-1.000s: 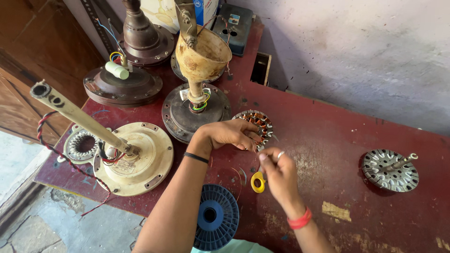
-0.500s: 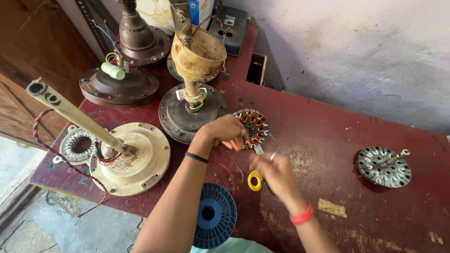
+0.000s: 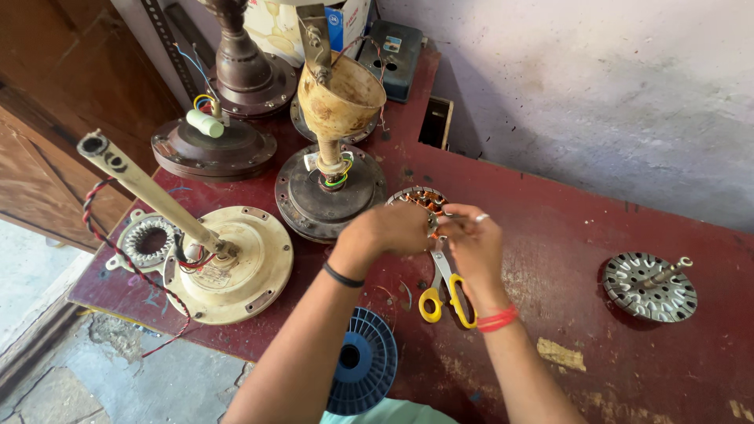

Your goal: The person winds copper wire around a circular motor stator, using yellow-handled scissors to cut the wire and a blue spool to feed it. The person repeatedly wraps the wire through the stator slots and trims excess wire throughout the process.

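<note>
Head view: both hands now closed in over the copper-wound coil [image 3: 416,201], where a second ago the right hand [image 3: 473,245] sat lower by the scissors. Left hand [image 3: 390,228] cupping the coil's near edge; right fingers [image 3: 462,222] pinched narrow at its rim, likely on a wire. Yellow-handled scissors [image 3: 444,288] just below the fingers, blades pointing up under them. Rusty fan motor [image 3: 330,188] close beyond the left knuckles, crowding that side; blue spool [image 3: 357,361] near the forearm; finned metal disc [image 3: 649,286] well apart, right.
</note>
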